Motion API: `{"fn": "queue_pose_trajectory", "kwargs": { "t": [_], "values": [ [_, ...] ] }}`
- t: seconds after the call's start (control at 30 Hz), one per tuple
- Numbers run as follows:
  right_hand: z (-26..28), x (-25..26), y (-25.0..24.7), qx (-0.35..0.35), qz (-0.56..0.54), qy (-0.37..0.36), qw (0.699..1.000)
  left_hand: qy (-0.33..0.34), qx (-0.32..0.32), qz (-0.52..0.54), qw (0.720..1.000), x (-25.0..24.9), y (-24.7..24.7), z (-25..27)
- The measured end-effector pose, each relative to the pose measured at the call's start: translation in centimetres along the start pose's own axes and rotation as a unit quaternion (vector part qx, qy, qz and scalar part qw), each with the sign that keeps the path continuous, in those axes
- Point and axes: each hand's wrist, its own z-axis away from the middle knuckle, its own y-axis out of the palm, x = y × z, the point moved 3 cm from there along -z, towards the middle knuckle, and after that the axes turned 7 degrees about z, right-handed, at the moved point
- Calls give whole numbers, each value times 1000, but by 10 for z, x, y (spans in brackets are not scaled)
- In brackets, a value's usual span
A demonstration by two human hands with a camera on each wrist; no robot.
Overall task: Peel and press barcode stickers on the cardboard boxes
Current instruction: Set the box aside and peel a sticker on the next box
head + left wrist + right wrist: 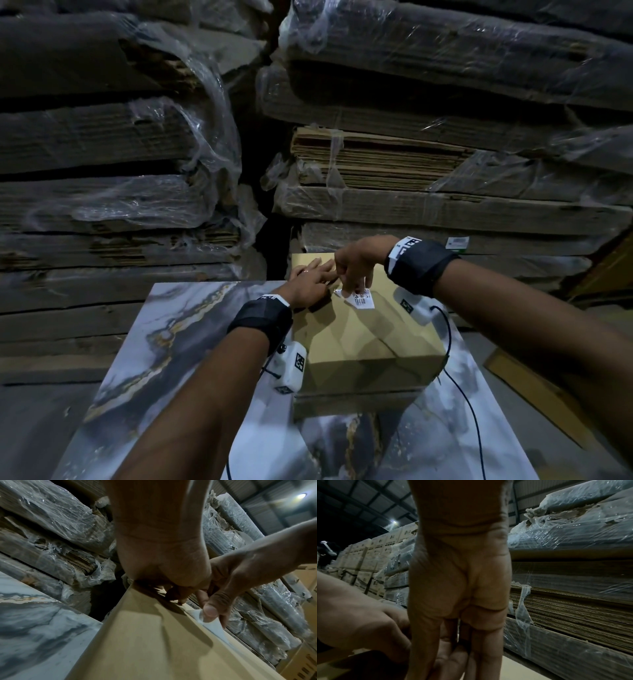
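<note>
A plain brown cardboard box (370,342) stands on a marble-patterned table. My right hand (356,289) pinches a white barcode sticker (361,298) between thumb and fingers just above the box top, near its far edge. In the left wrist view the right thumb (211,611) lies on the curled sticker (212,627), whose lower end meets the box (145,642). My left hand (318,274) rests on the box top just left of the sticker, fingers stretched out. The right wrist view shows mostly the palm of the right hand (458,588) and the left hand (359,615); the sticker is hidden there.
The table (171,342) extends left and toward me. A flat piece of cardboard (342,404) lies under the box. Plastic-wrapped stacks of flattened cardboard (411,171) form a wall close behind. A black cable (462,394) runs down the right side.
</note>
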Motion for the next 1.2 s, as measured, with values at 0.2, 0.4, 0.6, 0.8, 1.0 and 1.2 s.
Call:
{"fn": "queue_pose_trajectory", "kwargs": {
  "t": [0.2, 0.4, 0.6, 0.8, 1.0, 1.2],
  "values": [
    [13, -1, 1, -45, -37, -10, 998, 3, 14, 8, 1000, -2, -2, 3],
    [33, -28, 25, -116, -48, -25, 992, 5, 6, 7, 1000, 1, 0, 0],
    [31, -33, 58, -259, -13, -53, 964, 10, 4, 0, 1000, 5, 3, -4],
    [35, -26, 66, -315, 42, -47, 947, 13, 4, -8, 1000, 5, 3, -4],
    [30, -25, 56, -267, 66, -56, 960, 14, -10, -17, 1000, 6, 6, -3],
    [21, -29, 35, -168, 36, -78, 982, 22, -14, -21, 999, 6, 5, -3]
  ]
}}
